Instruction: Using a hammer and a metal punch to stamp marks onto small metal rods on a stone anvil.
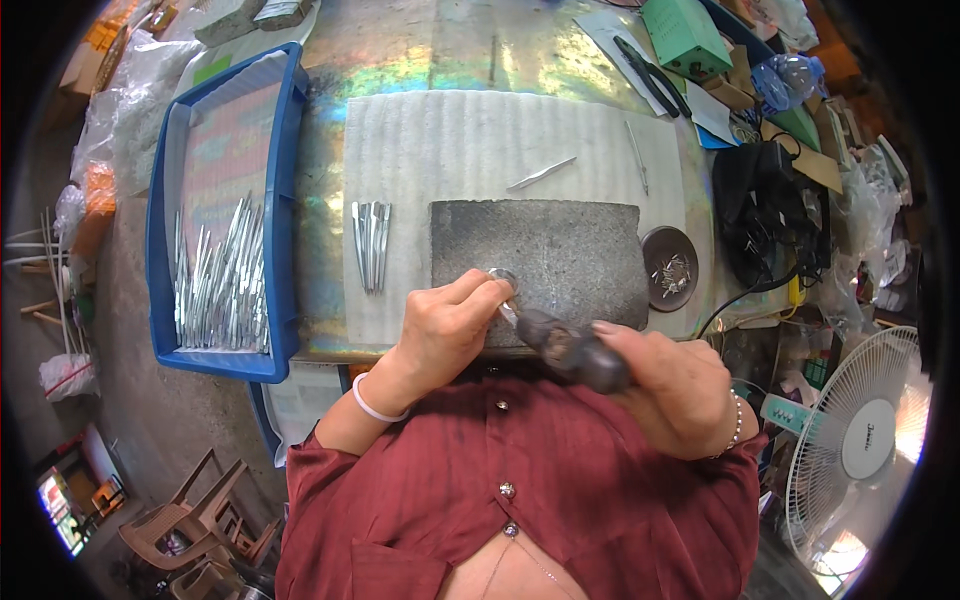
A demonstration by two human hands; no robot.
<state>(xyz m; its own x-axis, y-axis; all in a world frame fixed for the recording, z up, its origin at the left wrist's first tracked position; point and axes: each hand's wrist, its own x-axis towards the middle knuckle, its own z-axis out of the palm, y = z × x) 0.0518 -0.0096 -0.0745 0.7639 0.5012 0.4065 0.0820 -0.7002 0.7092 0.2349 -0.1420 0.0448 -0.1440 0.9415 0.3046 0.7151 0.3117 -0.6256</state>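
My right hand [680,385] is wrapped round a black bulbous-handled tool [560,345] with a short metal neck. Its front end points up and left, toward my left fingertips. My left hand [445,320] is closed in a pinch beside a small round metal end [503,277]; whatever it pinches is mostly hidden by the fingers. Both hands are over the near edge of a dark grey slab [540,240], which lies on a white foam sheet [400,130]. Left of the slab lies a row of slim silver rods [372,245]. A brown round dish [660,237] at the right holds tiny metal pieces [672,275].
At the left stands a blue tray [287,210] with many silver rods [225,290]. Two single thin rods, one of them a slanted rod [542,172], lie beyond the slab. Pliers [655,78], a green box [685,38] and a black bag [765,210] crowd the right; a fan [860,440] stands nearer.
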